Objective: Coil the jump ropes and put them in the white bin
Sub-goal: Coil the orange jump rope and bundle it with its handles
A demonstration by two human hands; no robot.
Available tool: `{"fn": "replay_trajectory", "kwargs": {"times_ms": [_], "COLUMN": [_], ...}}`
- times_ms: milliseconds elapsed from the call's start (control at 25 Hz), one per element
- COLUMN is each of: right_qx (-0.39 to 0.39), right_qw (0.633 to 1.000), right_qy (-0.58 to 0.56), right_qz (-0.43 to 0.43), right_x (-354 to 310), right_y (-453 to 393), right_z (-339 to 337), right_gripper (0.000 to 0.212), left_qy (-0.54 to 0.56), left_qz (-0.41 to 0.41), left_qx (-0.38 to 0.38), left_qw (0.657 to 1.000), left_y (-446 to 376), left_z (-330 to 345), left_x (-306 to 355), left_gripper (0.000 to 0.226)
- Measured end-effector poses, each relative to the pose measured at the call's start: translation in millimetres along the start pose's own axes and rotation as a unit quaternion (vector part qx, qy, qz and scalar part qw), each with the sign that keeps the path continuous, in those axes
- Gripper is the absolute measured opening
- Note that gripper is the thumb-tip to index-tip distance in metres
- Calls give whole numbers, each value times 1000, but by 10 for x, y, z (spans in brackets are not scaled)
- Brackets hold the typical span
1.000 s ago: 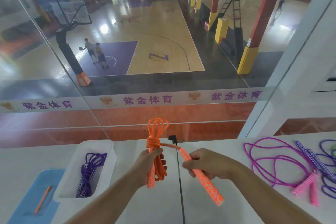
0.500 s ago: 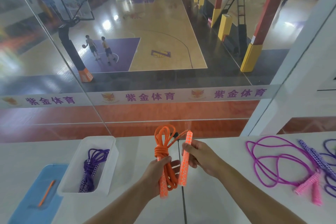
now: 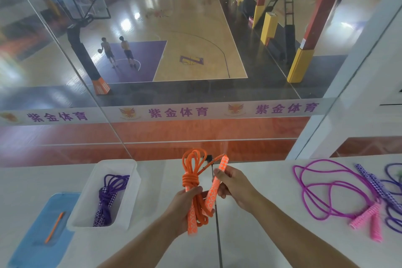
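Left hand (image 3: 185,206) is wrapped around the orange jump rope (image 3: 192,183), fingers curled round the bundle just below the wraps where the cord is cinched, with one orange-and-white patterned handle (image 3: 191,221) sticking down out of the fist and the coiled loops standing up above it. Right hand (image 3: 235,187) pinches the rope's other handle (image 3: 217,183) between thumb and fingers, holding it nearly upright just beside the bundle, with a short bit of cord running from its top end back to the wrapped part. Both are held up over the white counter (image 3: 256,180), about over the seam between two slabs. Off to the left sits the white bin (image 3: 130,183), and there's already a coiled purple jump rope (image 3: 108,196) lying inside it, loops toward the far end and patterned handles toward the near end. Left of the bin there's a blue tray (image 3: 32,252) with an orange pen (image 3: 54,227) in it. Over on the right side of the counter, a pink jump rope (image 3: 322,193) is sprawled out uncoiled in loose loops, its pink handles near the front edge, and just beside it another purple rope (image 3: 391,187) with patterned handles lies loose too, partly cut off by the frame edge. Past the counter there's a glass wall (image 3: 152,93) looking down on a basketball court.
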State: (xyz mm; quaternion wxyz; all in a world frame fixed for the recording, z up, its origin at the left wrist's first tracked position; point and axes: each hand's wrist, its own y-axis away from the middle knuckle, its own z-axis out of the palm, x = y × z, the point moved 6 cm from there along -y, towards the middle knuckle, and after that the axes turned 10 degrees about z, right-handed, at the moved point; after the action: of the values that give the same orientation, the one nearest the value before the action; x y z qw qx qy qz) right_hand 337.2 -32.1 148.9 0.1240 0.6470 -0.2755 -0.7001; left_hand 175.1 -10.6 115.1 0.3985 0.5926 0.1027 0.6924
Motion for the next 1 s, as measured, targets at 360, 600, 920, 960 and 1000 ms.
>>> {"fn": "replay_trajectory", "kwargs": {"times_ms": [360,600,920,960,1000], "right_qx": [25,5,32,30,26], "right_qw": [998,999,999,1000,1000], "right_qy": [-52,-44,-9,-6,-6], "right_qz": [34,21,6,2,-3], "right_x": [-7,-77,-79,-84,-91], "right_y": [-52,-19,-37,-35,-30], "right_z": [-91,-53,-88,-79,-72], "right_gripper": [27,27,29,30,31], "left_qy": [1,31,53,51,50], "left_qz": [6,-5,-21,-25,-29], "left_qx": [-32,-54,-81,-79,-77], "left_qw": [999,998,995,995,995], "left_y": [-5,44,-26,-35,-35], "left_z": [25,62,3,-7,-11], "left_x": [44,4,31,23,20], "left_gripper": [19,29,22,29,36]}}
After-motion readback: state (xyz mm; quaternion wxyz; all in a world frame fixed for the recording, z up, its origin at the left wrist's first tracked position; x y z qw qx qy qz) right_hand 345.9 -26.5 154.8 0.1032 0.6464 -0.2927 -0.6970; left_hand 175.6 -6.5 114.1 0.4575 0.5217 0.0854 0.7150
